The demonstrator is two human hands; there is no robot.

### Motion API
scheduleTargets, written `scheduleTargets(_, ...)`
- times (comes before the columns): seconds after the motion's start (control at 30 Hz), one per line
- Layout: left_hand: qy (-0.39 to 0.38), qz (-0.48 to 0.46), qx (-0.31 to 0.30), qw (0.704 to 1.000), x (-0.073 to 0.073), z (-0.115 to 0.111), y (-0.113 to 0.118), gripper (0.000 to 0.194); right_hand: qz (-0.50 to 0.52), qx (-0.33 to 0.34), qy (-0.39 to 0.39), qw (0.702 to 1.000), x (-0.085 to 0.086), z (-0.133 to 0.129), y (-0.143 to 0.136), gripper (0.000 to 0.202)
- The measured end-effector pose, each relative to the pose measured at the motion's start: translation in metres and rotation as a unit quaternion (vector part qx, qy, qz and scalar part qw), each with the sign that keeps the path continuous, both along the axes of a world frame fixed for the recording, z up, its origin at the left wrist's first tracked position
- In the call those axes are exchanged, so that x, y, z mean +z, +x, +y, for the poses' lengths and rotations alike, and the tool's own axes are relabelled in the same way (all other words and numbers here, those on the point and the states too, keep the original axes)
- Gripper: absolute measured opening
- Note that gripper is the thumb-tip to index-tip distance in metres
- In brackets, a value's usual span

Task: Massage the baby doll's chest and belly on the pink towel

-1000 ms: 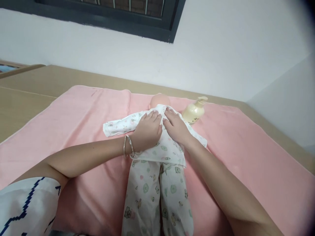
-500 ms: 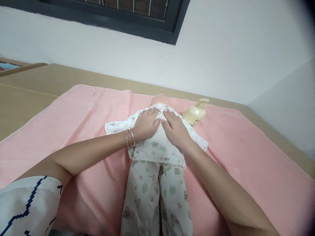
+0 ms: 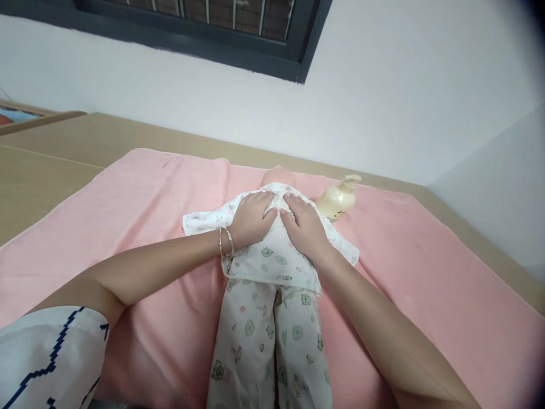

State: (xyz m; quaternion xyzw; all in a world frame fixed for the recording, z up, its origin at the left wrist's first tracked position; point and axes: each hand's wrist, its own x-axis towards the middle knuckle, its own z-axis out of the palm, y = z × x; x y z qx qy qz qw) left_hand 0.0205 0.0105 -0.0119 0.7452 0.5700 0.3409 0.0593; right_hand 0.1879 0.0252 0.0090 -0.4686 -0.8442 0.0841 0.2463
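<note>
A doll-like figure in a white patterned top [image 3: 272, 264] and matching trousers [image 3: 247, 335] lies on a pink cloth [image 3: 162, 193], its rounded head [image 3: 279, 176] at the far end. My left hand [image 3: 254, 217] rests flat on the left of the upper chest, fingers extended, two bangles at its wrist. On the right of the chest lies my right hand [image 3: 305, 228], also flat with fingers apart. The two thumbs nearly meet at the middle. Neither hand grips anything. The face cannot be made out.
Beside the figure's right-hand shoulder in view, a cream pump bottle [image 3: 338, 200] leans on the pink cloth. Wooden surface [image 3: 42, 170] borders the cloth. Behind rise a white wall [image 3: 255, 113] and a dark-framed barred window [image 3: 238, 48].
The whole view has shifted down very slightly. Both hands keep their place on the chest of the top.
</note>
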Motion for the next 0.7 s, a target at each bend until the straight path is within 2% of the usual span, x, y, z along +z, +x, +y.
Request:
scheduleTargets(0.4,0.006,-0.01,-0.002,1.0,-0.001,0.001,-0.001,0.048,-0.013,-0.004,0.01,1.0,0.002,-0.002,0.0,0.054)
scheduleTargets(0.57,0.009,-0.032,-0.001,0.999,-0.003,-0.001,-0.001,0.048,0.025,-0.05,0.131,0.99,0.032,-0.013,0.012,0.049)
scheduleTargets(0.7,0.038,-0.066,0.001,0.997,-0.008,-0.002,-0.001,0.048,0.071,-0.034,0.142,0.987,0.051,-0.023,0.018,0.053)
